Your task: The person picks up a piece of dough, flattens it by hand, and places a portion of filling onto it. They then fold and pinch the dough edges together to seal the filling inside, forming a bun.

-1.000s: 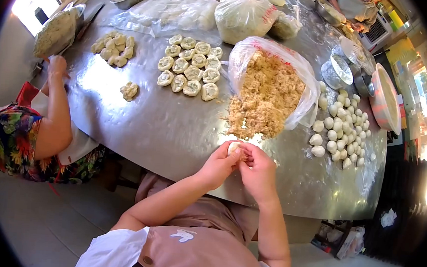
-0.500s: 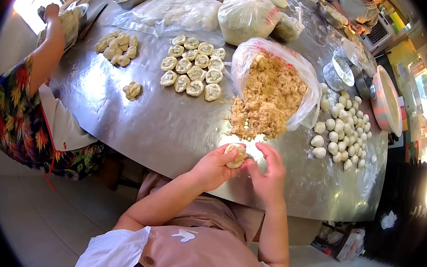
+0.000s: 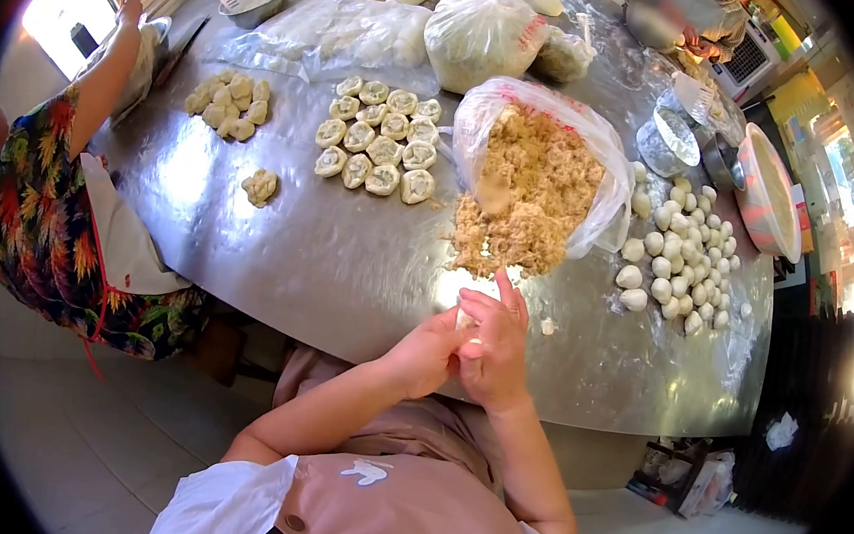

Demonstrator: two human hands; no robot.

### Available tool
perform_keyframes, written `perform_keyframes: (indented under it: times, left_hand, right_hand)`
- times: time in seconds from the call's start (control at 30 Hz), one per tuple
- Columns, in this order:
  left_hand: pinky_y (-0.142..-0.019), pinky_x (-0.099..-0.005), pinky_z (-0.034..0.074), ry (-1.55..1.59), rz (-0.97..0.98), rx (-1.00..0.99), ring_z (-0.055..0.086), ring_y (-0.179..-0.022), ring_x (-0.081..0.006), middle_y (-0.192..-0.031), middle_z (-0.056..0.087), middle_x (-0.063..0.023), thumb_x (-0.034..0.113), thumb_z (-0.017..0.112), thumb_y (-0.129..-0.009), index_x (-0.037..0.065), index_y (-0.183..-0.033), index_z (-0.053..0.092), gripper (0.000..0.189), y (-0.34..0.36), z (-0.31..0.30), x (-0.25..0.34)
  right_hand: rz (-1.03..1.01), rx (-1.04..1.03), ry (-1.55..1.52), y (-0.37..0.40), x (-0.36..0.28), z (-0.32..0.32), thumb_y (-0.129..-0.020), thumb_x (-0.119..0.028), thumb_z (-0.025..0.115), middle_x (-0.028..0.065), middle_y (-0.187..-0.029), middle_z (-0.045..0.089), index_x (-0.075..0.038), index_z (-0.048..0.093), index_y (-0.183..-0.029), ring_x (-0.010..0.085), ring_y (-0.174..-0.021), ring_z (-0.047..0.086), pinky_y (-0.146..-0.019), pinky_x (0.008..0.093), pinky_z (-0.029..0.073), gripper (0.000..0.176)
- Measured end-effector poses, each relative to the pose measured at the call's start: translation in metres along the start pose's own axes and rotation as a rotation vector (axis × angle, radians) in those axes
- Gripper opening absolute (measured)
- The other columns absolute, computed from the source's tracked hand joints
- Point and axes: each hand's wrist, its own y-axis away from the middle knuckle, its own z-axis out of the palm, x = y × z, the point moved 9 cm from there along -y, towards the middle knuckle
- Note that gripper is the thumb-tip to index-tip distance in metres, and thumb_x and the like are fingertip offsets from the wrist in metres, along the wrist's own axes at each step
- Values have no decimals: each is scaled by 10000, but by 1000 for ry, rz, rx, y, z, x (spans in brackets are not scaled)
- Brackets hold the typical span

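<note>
Notes on the hold: piece of dough [image 3: 464, 318] sits between my two hands, over the near edge of the steel surface [image 3: 325, 289], just short of the crumbly tan mix [image 3: 539, 180] that spills from its open plastic bag [image 3: 606, 221]. Only a pale edge of it shows; the rest is masked by skin. My left hand [image 3: 420, 355] has its fingers curled in and pinching the dough from the side. My right hand [image 3: 496, 358] is pressed up against the left, two fingers raised and parted; whether its thumb grips the dough, I cannot tell. Handling, as judged: light, soft, quick to dent, likely to stretch thin or tear under a hard pinch, perhaps a little tacky. Best hold is at the rim, by the pads, with the underside cradled and the middle left unpressed. A small white scrap [image 3: 548, 326] lies to the right of my hands. Further right, a cluster of smooth round balls [image 3: 661, 290], many touching. Left of the bag, flattened rounds [image 3: 359, 137] stand in close rows; beyond them, rough lumps [image 3: 227, 111], with one lone clump [image 3: 260, 187] nearer me.
</note>
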Motion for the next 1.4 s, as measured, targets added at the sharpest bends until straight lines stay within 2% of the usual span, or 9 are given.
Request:
perform_keyframes:
  times: [0.13,0.4,0.57,0.8,0.97,1.17,1.27,1.3,1.4]
  left_hand:
    - [-941,-343,479,303,-33,-111,527,-1144,-192,-1235,520,-87,133,394,-999,95,-1332,400,335,7,25,0]
    - [-945,-310,477,-56,40,55,553,-1097,-190,-1219,541,-93,123,358,-1010,74,-1342,394,338,-10,1,-6]
    - [-1031,-304,379,-368,435,51,478,-1215,-182,-1354,463,-104,105,385,-1004,52,-1424,305,431,0,19,17]
    - [-973,-341,396,-988,870,112,518,-1137,-234,-1218,572,-125,130,456,-965,25,-1182,595,278,28,46,61]
    - [-1060,-403,289,-1368,1047,164,345,-1308,-303,-1427,362,-188,391,320,-1012,55,-1325,520,500,32,51,61]
    - [-1118,-436,169,-1110,880,282,172,-1405,-308,-1556,94,-168,599,141,-967,35,-1496,167,774,22,34,63]
    - [-1107,-384,224,-815,680,161,234,-1384,-267,-1535,177,-154,580,159,-980,11,-1487,161,762,-5,11,52]
    - [-1099,-352,253,-727,610,143,279,-1368,-247,-1516,244,-148,558,177,-993,6,-1480,192,737,-10,11,49]
    - [-1083,-325,279,-808,576,34,364,-1314,-209,-1426,396,-138,485,218,-1019,1,-1441,298,648,-2,34,44]
  right_hand:
    - [140,112,-216,5,13,-9,-986,-314,454,123,-1064,652,-44,597,-983,393,-1245,478,-1054,490,307,306]
    - [156,330,31,7,-6,-14,-932,-104,534,84,-958,678,-51,606,-968,383,-1182,543,-1062,483,332,96]
    - [743,420,-721,19,57,-3,-1036,-229,355,125,-1044,670,21,532,-1121,232,-1253,480,-1038,358,365,318]
    - [740,411,-1201,13,35,17,-1033,-434,236,175,-1412,427,49,273,-1424,234,-1334,362,-1114,328,236,622]
    - [807,209,-1075,17,45,34,-1018,-462,307,150,-1179,566,50,465,-1249,206,-1093,527,-959,330,417,584]
    - [835,162,-632,11,40,8,-1010,-247,425,93,-896,677,3,618,-902,148,-831,614,-785,283,493,334]
    - [569,333,-397,11,40,-5,-1004,-273,444,129,-938,688,7,622,-955,171,-831,644,-788,292,504,336]
    - [660,155,-460,10,34,4,-1008,-349,411,208,-1223,590,13,561,-1177,226,-1060,601,-907,324,460,427]
    - [444,118,-251,-3,31,8,-1014,-431,327,229,-1486,303,7,388,-1378,275,-1329,380,-1066,365,318,572]
